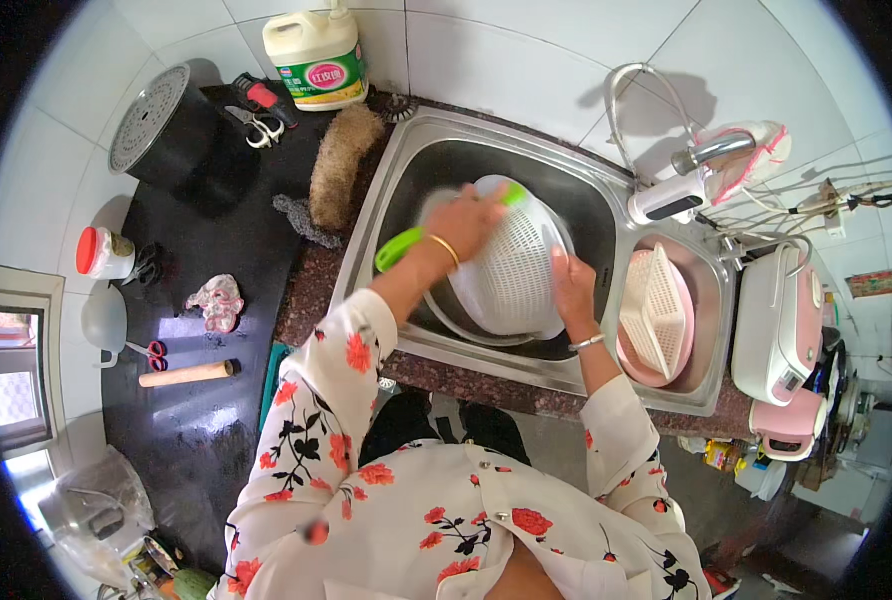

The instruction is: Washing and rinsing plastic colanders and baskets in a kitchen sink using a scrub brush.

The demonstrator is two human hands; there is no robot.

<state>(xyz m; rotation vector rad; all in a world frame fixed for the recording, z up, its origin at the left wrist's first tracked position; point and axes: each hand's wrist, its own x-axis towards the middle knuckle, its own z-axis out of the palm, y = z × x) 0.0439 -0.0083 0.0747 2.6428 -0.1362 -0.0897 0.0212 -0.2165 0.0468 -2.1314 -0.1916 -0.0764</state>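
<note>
A white plastic colander [517, 262] is tilted over the large steel sink basin [592, 202]. My right hand [575, 289] grips its right edge, thumb on the perforated side. My left hand [464, 223], blurred, lies against the upper left of the colander; whether its fingers hold anything cannot be made out. A bright green part [515, 194] shows beside its fingertips, and a green handle [397, 249] sticks out at the basin's left, below the left wrist. Under the colander, a pale round rim [483, 336] is partly hidden.
Right basin: pink bowl [686, 352] with white plastic rack [652, 315]. Faucet [716, 152] and white heater unit [667, 199] stand behind. Loofah [344, 165], steel scrubber [307, 221], scissors [258, 127], rolling pin [187, 373] and cloth [219, 302] lie left. A rice cooker [776, 322] stands right.
</note>
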